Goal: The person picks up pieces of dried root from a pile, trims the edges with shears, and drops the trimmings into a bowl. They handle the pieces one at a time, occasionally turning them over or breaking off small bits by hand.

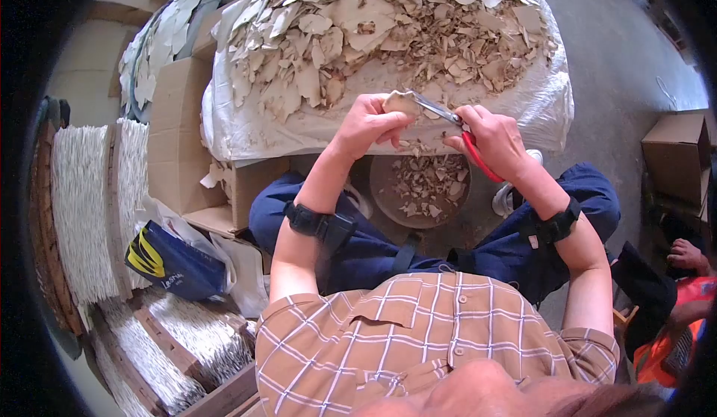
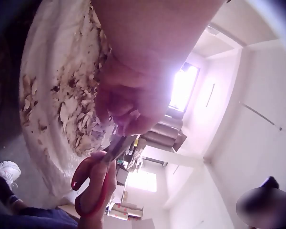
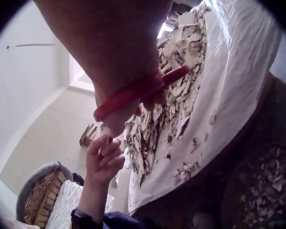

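Note:
My left hand [image 1: 366,127] pinches a pale, thin, irregular flake [image 1: 402,103] over the near edge of a white-covered table [image 1: 523,114]. My right hand [image 1: 494,139] grips scissors [image 1: 478,157] with red handles, fingers through the loops. Their metal blades point left and meet the flake's edge. In the left wrist view the scissors [image 2: 89,210] come up from below toward the left fingers. The right wrist view has the red loops [image 3: 119,100] around the right hand, while the blades are hidden. Beyond both hands spreads a heap of similar pale flakes [image 1: 366,25].
Between the knees, below the hands, stands a round basin [image 1: 381,193] holding small scraps. A cardboard box [image 1: 175,133] stands left of the table, near stacked white sheets [image 1: 82,208] and a blue bag [image 1: 179,260]. Another box [image 1: 676,148] and another person's hand [image 1: 687,256] are at right.

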Motion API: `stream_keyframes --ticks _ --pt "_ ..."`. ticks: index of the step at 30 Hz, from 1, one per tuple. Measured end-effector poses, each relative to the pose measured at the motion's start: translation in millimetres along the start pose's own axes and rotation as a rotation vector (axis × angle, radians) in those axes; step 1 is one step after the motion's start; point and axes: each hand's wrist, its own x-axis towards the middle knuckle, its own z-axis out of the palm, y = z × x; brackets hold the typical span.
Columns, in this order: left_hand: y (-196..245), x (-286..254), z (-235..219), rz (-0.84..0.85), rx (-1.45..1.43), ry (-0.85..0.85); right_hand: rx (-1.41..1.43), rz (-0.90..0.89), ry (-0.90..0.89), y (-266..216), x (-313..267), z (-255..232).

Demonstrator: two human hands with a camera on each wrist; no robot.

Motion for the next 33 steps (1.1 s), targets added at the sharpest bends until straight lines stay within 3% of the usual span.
stream_keyframes --ticks 10,18,33 --pt "0.6 -1.3 2.2 -0.063 -0.030 0.001 -0.021 0.023 -0.066 5.2 -2.9 5.4" --pt "1.8 -1.4 -10.4 -0.147 -0.118 0.011 -0.031 -0.017 0.025 5.7 -0.7 0.9" --pt "3.2 -2.3 -8.9 -0.149 -0.082 -0.015 -0.080 -0.015 -0.043 8.0 -5.2 5.6"
